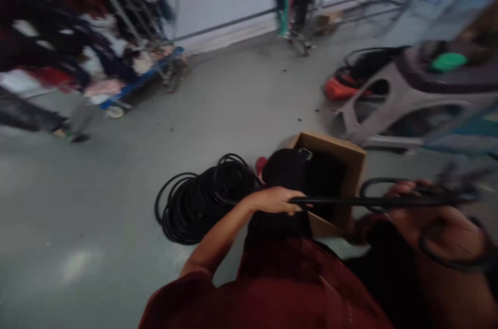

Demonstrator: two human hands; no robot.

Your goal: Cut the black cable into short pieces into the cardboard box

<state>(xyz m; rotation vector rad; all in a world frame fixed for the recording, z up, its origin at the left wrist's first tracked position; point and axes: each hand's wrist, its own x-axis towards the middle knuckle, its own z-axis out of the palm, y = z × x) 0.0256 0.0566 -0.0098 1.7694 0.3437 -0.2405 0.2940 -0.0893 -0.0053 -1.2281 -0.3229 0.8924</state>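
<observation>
A length of black cord (338, 201) runs taut and nearly level between my two hands. My left hand (274, 199) is closed around its left end, in front of my body. At the right, my right hand (439, 220) is closed around the cord's other part, palm side partly up. Black loops curve beside and below that hand, one round the thumb; blur hides whether they are cord or a tool's handles. A smeared greyish thing shows just beyond the fingers. Below the cord stands an open cardboard box (356, 155) with black material and a metal buckle inside.
A heap of coiled black cord (198, 204) lies on the floor to the left of the box. A grey plastic stool (389, 106) with a green round item (449, 62) stands at the right. Garment racks and a blue-edged wheeled cart (143, 77) are farther off; a person's leg (31, 113) shows at left.
</observation>
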